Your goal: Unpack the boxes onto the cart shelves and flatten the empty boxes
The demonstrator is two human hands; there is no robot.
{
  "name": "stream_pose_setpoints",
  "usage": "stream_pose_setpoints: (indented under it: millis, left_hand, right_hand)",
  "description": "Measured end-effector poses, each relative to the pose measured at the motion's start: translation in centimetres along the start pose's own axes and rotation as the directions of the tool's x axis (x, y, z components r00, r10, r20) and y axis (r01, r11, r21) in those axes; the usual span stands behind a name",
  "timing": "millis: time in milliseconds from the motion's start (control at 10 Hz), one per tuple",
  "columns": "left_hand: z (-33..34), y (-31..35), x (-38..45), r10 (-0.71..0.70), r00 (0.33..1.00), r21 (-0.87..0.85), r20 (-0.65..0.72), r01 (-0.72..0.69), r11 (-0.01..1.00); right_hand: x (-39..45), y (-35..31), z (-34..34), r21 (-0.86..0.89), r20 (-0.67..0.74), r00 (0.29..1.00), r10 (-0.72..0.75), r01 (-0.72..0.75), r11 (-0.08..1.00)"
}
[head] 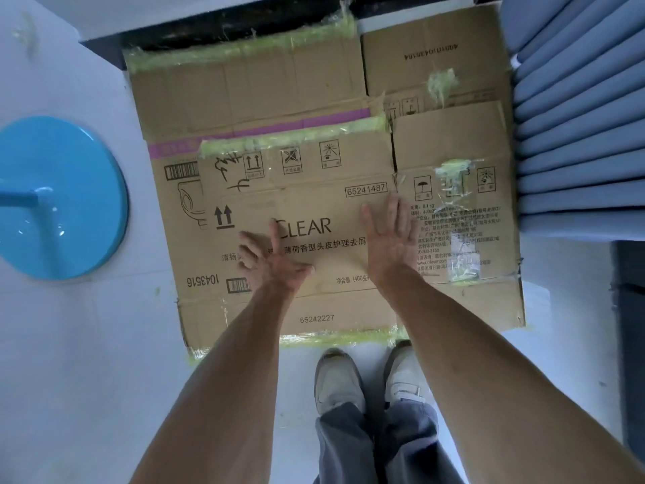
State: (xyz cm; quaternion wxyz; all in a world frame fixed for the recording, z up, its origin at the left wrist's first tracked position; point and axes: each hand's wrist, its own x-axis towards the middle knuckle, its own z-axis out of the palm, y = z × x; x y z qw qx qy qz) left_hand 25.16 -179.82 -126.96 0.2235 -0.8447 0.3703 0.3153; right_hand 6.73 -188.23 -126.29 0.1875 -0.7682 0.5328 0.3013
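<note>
1. Flattened boxes [314, 204]: approx. 3 visible, stacked on floor, ctr.
2. Left hand [275, 260], right hand [391, 235]: 2, fingers spread, flat on top box.
3. Blue stool base [69, 169]: 1, left.
4. Shoes [338, 382]: 2, near.

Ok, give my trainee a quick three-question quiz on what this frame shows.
1. True or false: both hands press flat on the CLEAR box.
2. Which describes that box? A) standing upright, B) flattened on top of other cardboard, C) on a cart shelf.
3. What round thing lies on the floor to the person's left?

Key:
1. True: the left hand and the right hand lie on it with fingers spread.
2. B: it tops the flattened cardboard pile.
3. The blue round base.
</note>
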Motion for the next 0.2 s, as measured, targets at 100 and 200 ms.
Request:
stream_pose_setpoints:
  millis: [100,200]
  left_hand:
    - [-4.2,0.4,-3.2,0.02,0.998,0.012,0.052,-0.02,1.0]
    - [-9.1,0.4,-7.6,0.106,0.994,0.007,0.038,-0.106,0.994]
  right_hand:
    - [-3.8,-1.0,-4.1,0.03,0.078,0.997,0.021,-0.024,0.999]
    - [-7.5,-1.8,-10.3,0.08,0.056,0.998,0.015,-0.02,0.997]
